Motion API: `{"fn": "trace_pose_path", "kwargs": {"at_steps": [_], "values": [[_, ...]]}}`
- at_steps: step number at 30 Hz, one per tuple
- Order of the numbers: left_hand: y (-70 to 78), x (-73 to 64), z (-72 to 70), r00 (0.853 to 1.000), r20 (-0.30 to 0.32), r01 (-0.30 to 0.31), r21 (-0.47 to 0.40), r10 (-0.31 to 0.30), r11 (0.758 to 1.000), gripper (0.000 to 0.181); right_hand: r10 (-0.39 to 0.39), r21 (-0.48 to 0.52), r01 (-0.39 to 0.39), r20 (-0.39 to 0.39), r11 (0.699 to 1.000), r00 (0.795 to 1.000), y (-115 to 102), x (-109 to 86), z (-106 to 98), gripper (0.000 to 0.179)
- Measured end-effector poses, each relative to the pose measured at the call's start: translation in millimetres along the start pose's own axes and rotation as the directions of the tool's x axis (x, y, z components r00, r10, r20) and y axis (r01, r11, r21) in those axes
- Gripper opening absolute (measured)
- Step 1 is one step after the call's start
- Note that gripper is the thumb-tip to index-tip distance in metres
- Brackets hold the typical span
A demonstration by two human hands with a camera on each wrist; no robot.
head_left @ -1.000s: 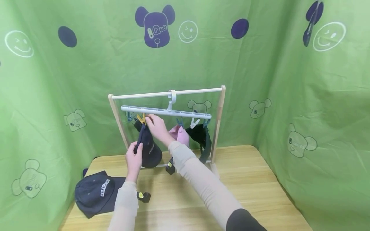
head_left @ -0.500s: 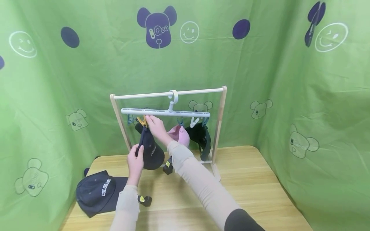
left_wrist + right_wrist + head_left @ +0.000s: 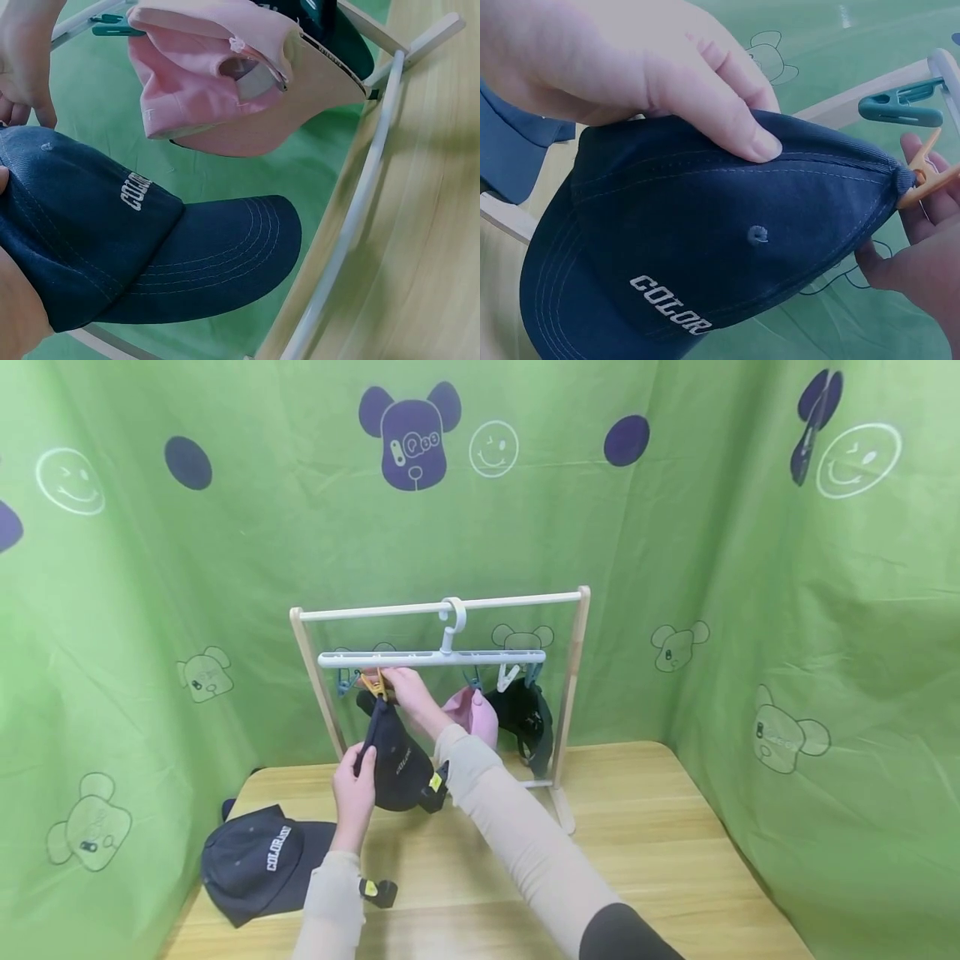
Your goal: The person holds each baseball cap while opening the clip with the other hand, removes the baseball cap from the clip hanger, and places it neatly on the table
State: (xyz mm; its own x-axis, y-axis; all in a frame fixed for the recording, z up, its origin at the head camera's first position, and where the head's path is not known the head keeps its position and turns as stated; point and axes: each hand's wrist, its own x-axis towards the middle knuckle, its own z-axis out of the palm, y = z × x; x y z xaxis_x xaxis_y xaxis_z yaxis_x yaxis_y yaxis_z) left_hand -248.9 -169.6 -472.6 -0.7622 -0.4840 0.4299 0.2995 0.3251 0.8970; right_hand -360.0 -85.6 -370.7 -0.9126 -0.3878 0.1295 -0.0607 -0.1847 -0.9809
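Your left hand (image 3: pixel 355 787) pinches the edge of the dark cap (image 3: pixel 396 767) between thumb and fingers, while your right hand (image 3: pixel 410 688) is up at the orange clip (image 3: pixel 374 686), its fingers bent behind it; whether they grip the clip cannot be told. The cap hangs slanted below the left part of the pale hanger (image 3: pixel 487 657), its top edge in the clip's bite and its bill down toward your right wrist. Just left of your fingers hangs a teal clip (image 3: pixel 347 683). Right of your right hand hangs a pink cap (image 3: pixel 480 718), its lower part hidden by your sleeve (image 3: pixel 517 827), and beyond it a black cap (image 3: pixel 536 727); a white clip (image 3: pixel 506 677) hangs between them. Your right forearm crosses in front of the rack (image 3: pixel 525 601). Another navy cap (image 3: pixel 247 864) lies on the table (image 3: pixel 645 868), near your left wrist. Compared with a second ago, the hanger's left end is lower, so the bar is nearly level, and your right fingertips now show left of the orange clip; your left hand keeps its pinch.
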Motion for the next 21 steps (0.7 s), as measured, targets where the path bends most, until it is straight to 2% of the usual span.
{"fn": "trace_pose_path", "kwargs": {"at_steps": [3,7,11,14,21], "values": [[12.4,-4.3,-3.5,1.000,0.003,-0.019,-0.002,0.019,1.000,0.020,0.009,-0.018,-0.009,0.021,1.000,1.000,0,0.1,-1,0.037],[13.2,-4.6,-4.2,1.000,0.002,-0.013,-0.013,0.013,1.000,0.020,0.026,-0.041,-0.024,0.066,0.999,0.997,-1,0.6,-3,0.039],[-9.0,1.4,-0.9,1.000,-0.008,0.012,-0.021,-0.012,1.000,0.021,0.051,-0.024,-0.049,0.095,0.999,0.994,0,0.6,-3,0.042],[-24.5,5.5,0.9,1.000,-0.025,0.009,-0.017,-0.009,1.000,0.022,0.061,0.001,-0.062,0.104,0.998,0.993,2,0.7,-3,0.042],[-22.1,6.1,-1.7,0.996,-0.086,-0.023,0.004,0.024,1.000,0.022,0.058,0.028,-0.062,0.128,0.998,0.990,8,1.7,-7,0.043]]}}
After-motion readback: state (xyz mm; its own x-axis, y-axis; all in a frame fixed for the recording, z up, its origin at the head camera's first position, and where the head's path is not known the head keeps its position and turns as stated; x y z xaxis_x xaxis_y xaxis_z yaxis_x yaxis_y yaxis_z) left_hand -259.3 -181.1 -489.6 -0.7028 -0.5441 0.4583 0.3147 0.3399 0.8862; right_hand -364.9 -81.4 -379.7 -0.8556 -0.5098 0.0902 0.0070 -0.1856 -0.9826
